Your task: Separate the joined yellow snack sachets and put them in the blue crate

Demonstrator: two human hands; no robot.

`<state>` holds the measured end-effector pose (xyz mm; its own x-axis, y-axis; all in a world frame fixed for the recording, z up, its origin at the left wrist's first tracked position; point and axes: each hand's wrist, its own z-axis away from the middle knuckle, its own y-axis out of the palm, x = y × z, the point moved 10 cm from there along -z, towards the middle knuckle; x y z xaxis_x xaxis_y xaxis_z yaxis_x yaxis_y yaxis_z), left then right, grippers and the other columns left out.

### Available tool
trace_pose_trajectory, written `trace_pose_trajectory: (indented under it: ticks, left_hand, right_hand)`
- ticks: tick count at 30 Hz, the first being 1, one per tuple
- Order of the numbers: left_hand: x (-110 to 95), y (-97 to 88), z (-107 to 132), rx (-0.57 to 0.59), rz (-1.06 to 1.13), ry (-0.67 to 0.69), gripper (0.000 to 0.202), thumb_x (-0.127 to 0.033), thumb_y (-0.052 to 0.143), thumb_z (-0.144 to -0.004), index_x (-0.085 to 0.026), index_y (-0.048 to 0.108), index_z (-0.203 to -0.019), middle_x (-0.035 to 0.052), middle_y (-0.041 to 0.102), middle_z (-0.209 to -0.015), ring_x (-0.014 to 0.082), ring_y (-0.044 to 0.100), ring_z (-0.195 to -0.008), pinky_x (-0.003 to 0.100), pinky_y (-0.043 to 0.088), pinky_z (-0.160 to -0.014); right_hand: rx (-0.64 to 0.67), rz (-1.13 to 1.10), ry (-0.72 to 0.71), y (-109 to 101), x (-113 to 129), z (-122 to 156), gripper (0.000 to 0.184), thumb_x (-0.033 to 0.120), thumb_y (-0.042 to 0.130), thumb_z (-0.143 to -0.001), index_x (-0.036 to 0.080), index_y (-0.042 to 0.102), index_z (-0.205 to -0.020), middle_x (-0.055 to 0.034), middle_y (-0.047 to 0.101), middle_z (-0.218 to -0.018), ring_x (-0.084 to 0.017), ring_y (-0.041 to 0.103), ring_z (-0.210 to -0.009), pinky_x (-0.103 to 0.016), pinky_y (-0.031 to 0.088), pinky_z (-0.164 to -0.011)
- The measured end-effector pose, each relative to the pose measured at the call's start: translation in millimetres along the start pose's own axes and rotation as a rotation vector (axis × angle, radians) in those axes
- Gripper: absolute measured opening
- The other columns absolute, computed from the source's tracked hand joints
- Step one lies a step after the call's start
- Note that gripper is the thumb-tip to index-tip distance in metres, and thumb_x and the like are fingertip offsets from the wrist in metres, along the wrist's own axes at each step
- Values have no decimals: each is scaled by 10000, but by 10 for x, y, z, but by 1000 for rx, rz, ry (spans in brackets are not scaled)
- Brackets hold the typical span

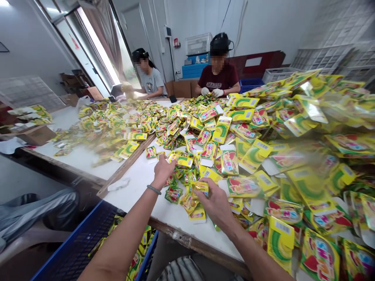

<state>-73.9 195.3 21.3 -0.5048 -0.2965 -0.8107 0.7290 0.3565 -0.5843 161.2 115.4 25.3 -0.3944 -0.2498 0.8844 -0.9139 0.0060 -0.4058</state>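
My right hand [216, 201] closes its thumb and fingers on a small yellow carton [201, 189] above the front of the table. My left hand [163, 170], with a dark band at the wrist, reaches further in at the pile's near left edge. Its fingers are drawn together at a yellow piece; what exactly they pinch is hidden. Green sachets with red lettering [173, 194] lie between the two hands. Close to my right hand, printed yellow-green cartons [229, 160] with white flaps lie heaped.
A big heap of cartons [281, 210] rises on the right. Below the table's front edge stands a blue crate [79, 238] holding more packets. A wooden strip [129, 160] divides the tabletop. Two co-workers [219, 78] sit across, one wearing white gloves. A cardboard box [36, 134] stands far left.
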Motion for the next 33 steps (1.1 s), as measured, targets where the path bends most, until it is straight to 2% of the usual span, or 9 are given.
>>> trace_pose_trajectory:
  ticks: [3, 7, 12, 16, 19, 24, 27, 30, 33]
  left_hand:
    - [39, 186, -188, -96, 2, -44, 718, -349, 835, -539, -133, 512, -1143, 204, 655, -1070, 374, 584, -1080, 377, 422, -809]
    - [40, 306, -294, -103, 190, -49, 550, -295, 795, -587, -129, 551, -1051, 110, 667, -857, 266, 641, -830, 318, 439, -687]
    - [-108, -192, -154, -34, 430, 84, 364, -327, 739, -642, -148, 610, -932, 27, 636, -755, 141, 570, -672, 244, 417, -621]
    - [-99, -404, 173, 230, 609, 138, 345, -309, 814, -552, -157, 667, -825, 28, 664, -764, 133, 563, -674, 238, 417, -619]
    - [75, -238, 451, 385, 741, 47, 403, -307, 860, -491, -149, 658, -802, 12, 652, -736, 122, 570, -639, 239, 435, -609]
    - [354, 68, 859, 221, 754, -171, 618, -456, 828, -569, -157, 591, -1055, 19, 665, -769, 141, 631, -652, 268, 486, -655]
    - [193, 318, 1093, 367, 752, -160, 576, -500, 771, -646, -142, 608, -1066, 43, 693, -783, 163, 649, -691, 275, 494, -676]
    - [136, 289, 1105, 368, 771, -116, 454, -452, 779, -640, -126, 664, -934, 58, 709, -798, 188, 654, -734, 274, 492, -673]
    - [230, 189, 1049, 364, 768, -117, 402, -425, 760, -652, -116, 681, -897, 67, 717, -814, 210, 657, -772, 286, 494, -694]
  right_hand:
    - [0, -1, -40, 10, 43, 13, 239, 305, 600, -812, 199, 609, -1026, -40, 705, -947, -190, 651, -807, -276, 491, -719]
    - [16, 18, -68, 1, 31, 26, 212, 334, 554, -854, 186, 632, -983, -60, 699, -929, -210, 645, -844, -306, 492, -762]
    - [23, -96, -80, -33, 0, -6, 232, 369, 556, -867, 185, 623, -993, -80, 671, -987, -220, 620, -928, -337, 479, -842]
    - [162, -279, -71, 87, 69, -22, 197, 361, 612, -832, 203, 638, -948, -74, 615, -1162, -230, 568, -1094, -350, 455, -937]
    - [357, -329, -29, 284, 119, 39, 200, 357, 605, -839, 201, 637, -960, -61, 652, -1054, -218, 621, -970, -349, 504, -858]
    - [100, 31, -303, 135, 308, 113, 169, 240, 535, -870, 195, 647, -988, -119, 627, -1118, -254, 592, -1068, -385, 493, -896]
    - [222, 255, -517, 388, 457, 298, 308, 107, 450, -857, 204, 645, -1075, -160, 539, -1299, -279, 557, -1155, -418, 494, -901]
    - [393, 237, -592, 565, 532, 436, 322, 61, 432, -846, 204, 649, -1037, -152, 508, -1355, -268, 542, -1186, -416, 490, -914]
    - [375, 8, -475, 410, 524, 323, 181, 146, 495, -881, 213, 639, -968, -101, 616, -1199, -211, 585, -1107, -347, 489, -911]
